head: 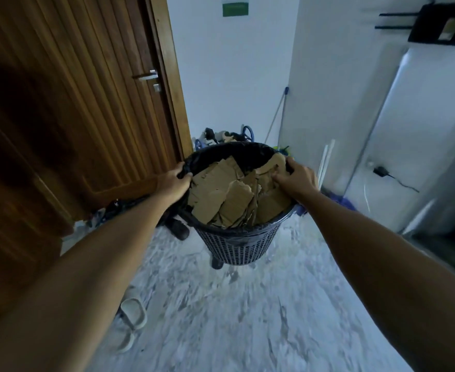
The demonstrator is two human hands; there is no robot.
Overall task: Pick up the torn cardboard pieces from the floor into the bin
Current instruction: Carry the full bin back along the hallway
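A dark mesh bin lined with a black bag hangs tilted above the marble floor, held up between both hands. Several torn brown cardboard pieces fill it to the rim. My left hand grips the bin's left rim and bag edge. My right hand grips the right rim, fingers curled over the edge and touching a cardboard piece there. No cardboard shows on the visible floor.
A wooden door stands at the left. A white slipper lies on the floor at lower left, dark shoes beside the door. Clutter and a mop handle stand behind the bin. A white appliance is at the right.
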